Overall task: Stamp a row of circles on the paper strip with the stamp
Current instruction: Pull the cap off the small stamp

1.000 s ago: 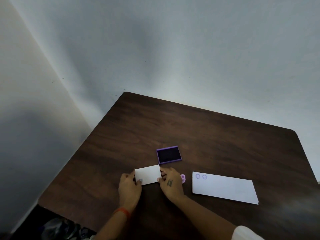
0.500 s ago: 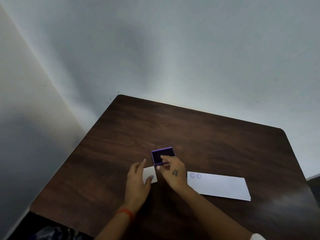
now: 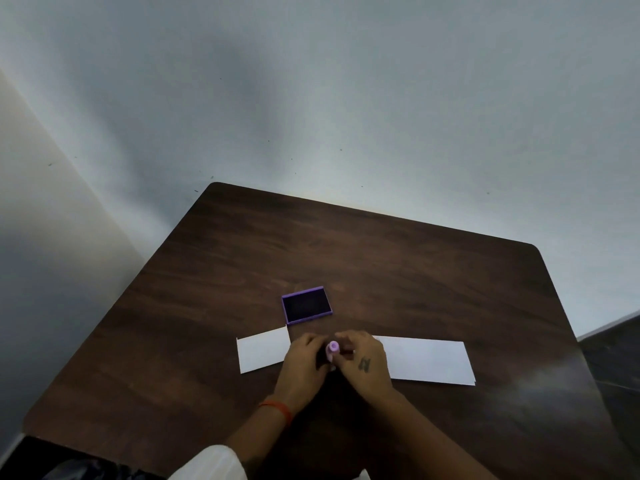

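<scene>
A small pink-purple round stamp sits between my two hands near the table's front middle. My left hand and my right hand both close their fingertips around it. The long white paper strip lies just right of my right hand, which covers its left end and the circles printed there. A shorter white paper piece lies left of my left hand. The open purple ink pad with its dark inside rests on the table behind my hands.
The dark wooden table stands in a corner against pale walls. Its right edge drops to a dark floor. Something dark lies below the table's front left corner.
My right hand left the ink pad and came back toward me; both hands now meet on the stamp. My left hand has let go of the short paper piece, which lies flat.
</scene>
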